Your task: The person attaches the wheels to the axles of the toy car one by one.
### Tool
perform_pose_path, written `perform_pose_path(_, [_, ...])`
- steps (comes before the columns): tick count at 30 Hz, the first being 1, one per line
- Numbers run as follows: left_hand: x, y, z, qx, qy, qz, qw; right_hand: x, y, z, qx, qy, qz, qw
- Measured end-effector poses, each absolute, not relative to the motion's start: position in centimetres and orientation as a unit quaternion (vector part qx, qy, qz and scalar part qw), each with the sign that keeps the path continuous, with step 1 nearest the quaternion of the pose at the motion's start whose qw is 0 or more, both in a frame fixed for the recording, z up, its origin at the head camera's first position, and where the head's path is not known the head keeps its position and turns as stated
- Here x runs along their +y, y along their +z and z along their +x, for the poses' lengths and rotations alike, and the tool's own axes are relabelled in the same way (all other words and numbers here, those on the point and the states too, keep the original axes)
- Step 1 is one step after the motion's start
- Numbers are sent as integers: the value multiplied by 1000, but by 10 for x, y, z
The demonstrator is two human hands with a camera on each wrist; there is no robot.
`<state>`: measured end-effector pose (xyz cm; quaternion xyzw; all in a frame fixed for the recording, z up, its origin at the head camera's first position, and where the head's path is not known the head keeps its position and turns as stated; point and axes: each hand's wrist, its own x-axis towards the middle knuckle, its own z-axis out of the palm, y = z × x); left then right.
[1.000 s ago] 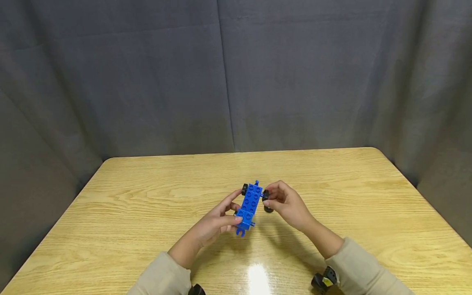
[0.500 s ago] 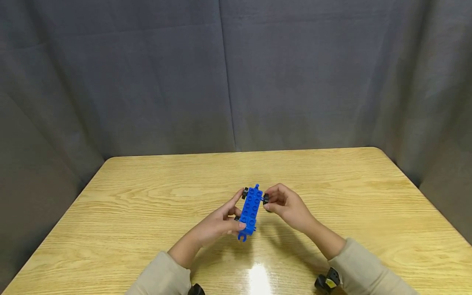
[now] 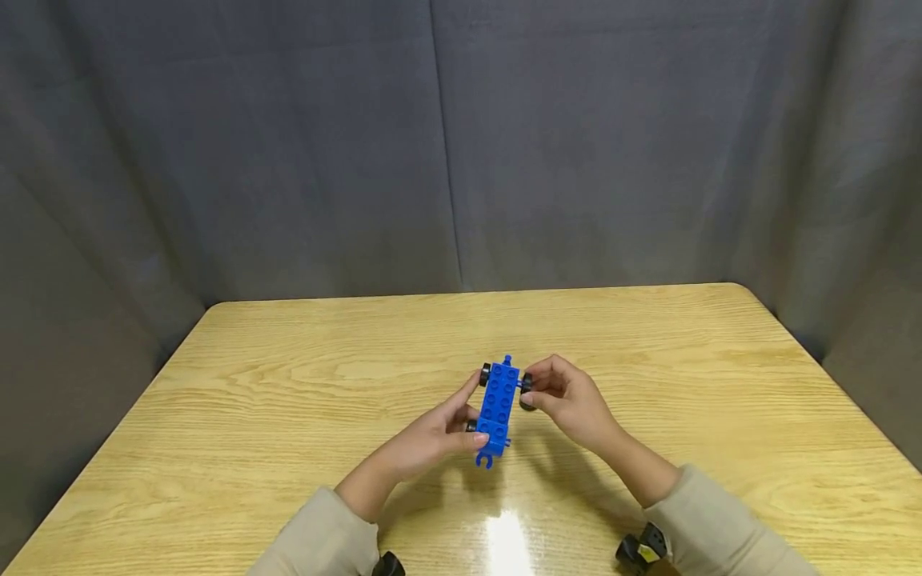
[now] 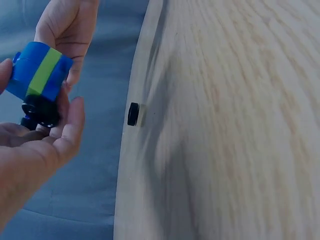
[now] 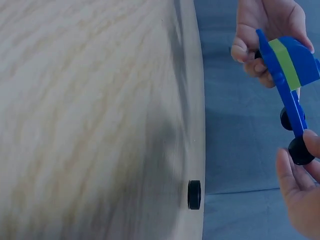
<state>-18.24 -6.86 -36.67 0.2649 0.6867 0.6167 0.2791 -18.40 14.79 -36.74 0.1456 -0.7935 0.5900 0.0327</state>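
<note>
My left hand (image 3: 432, 440) grips the near end of a blue toy car base (image 3: 497, 404), thumb on top, above the table. The car has studs, a hook at its near end, and a lime-green stripe (image 5: 285, 62) seen from the wrists. On its left side sit two black wheels. My right hand (image 3: 576, 404) pinches a black wheel (image 5: 301, 151) at the axle on the far right. The near right axle stub (image 3: 507, 442) is bare. A loose black wheel (image 4: 133, 114) stands on the table, partly hidden behind my right fingers in the head view.
The wooden table (image 3: 302, 352) has a rounded far edge, with a grey curtain (image 3: 324, 160) hanging behind and along the sides. Black wrist cameras (image 3: 641, 548) sit by the beige sleeves, low in the head view.
Both hands and the toy car have shifted slightly right in the head view. The car stands a little straighter. The right fingers stay on the wheel at the axle.
</note>
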Motion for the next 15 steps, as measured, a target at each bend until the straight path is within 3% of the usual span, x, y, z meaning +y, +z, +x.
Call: perform_pose_path(15, [-69,-369,-179,733,562,294,246,140,-362,-182,-796,569,172,111])
